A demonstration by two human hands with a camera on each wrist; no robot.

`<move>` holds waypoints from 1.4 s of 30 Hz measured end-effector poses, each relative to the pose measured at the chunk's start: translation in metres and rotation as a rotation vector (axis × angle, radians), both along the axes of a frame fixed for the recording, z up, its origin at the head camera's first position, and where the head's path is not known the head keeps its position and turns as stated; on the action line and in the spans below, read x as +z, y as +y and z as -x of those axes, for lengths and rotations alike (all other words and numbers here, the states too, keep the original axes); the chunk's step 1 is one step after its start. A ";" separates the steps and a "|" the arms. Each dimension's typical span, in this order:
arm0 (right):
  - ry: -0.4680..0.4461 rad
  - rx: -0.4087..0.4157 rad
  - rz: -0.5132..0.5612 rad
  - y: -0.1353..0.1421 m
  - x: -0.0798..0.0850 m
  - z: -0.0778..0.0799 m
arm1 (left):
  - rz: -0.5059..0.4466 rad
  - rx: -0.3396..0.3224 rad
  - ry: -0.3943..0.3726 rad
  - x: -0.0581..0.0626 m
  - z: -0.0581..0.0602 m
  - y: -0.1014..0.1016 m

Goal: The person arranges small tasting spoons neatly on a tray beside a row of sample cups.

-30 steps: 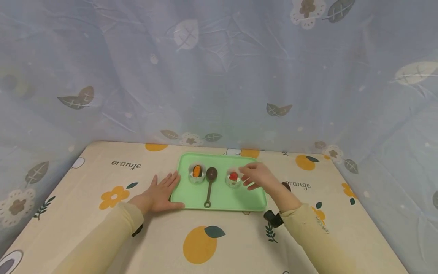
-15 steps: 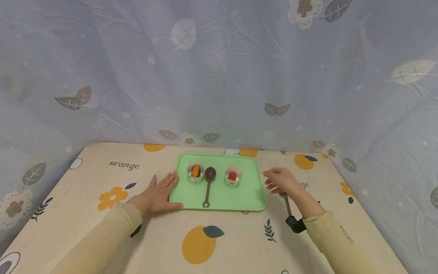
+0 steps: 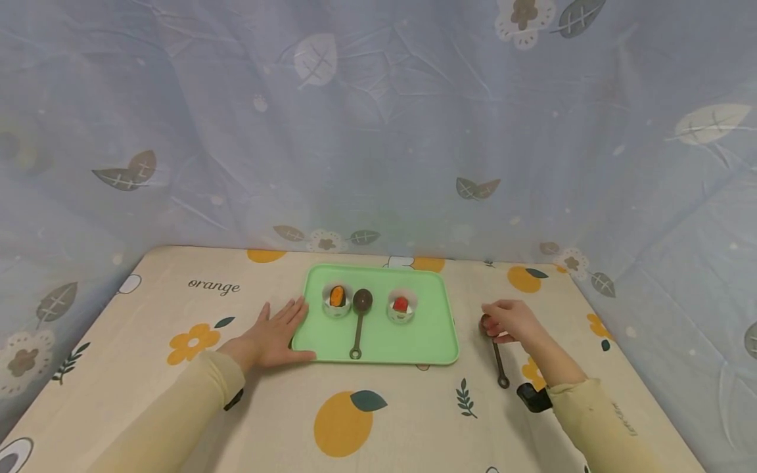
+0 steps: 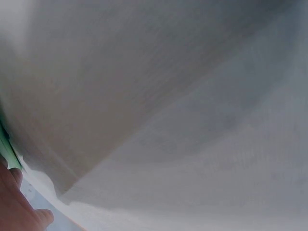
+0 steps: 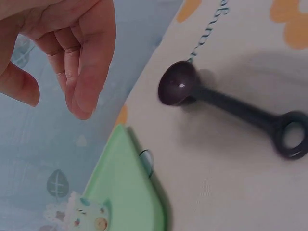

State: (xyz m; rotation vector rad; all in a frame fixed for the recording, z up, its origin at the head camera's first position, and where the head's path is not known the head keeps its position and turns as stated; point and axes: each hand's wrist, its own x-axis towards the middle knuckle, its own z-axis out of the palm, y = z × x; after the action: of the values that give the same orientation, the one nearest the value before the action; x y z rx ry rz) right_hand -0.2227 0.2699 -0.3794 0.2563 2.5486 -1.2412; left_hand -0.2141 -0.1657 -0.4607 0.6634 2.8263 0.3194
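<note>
Two brown spoons show. The loose spoon lies between the right edges of the tray and the worktop, ring end toward the front edge; the second spoon is on the tray. Both look light, stiff, smooth and hardly fragile; the slim handle seems the surest hold. Over the loose one's bowl, the right hand has its grip half open, empty. The left hand, spread, touches the tray's left edge. One tray carries two cups: left cup, one orange-and-black piece; right cup, one red piece.
</note>
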 end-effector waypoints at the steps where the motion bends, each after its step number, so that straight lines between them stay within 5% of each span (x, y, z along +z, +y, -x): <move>1: 0.000 -0.007 -0.003 0.002 -0.001 0.000 | 0.000 0.001 0.000 0.000 0.000 0.000; 21: -0.035 -0.034 -0.037 0.029 -0.020 -0.011 | -0.009 0.010 0.008 -0.005 0.001 -0.002; 42: -0.049 -0.086 -0.075 0.038 -0.039 -0.015 | -0.027 0.001 -0.009 0.002 0.000 0.000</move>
State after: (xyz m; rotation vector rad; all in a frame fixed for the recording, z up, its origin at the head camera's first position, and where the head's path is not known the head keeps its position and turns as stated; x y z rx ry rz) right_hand -0.2077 0.3077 -0.4187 0.4119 2.5695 -1.1558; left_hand -0.2137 -0.1661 -0.4588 0.6641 2.8189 0.3599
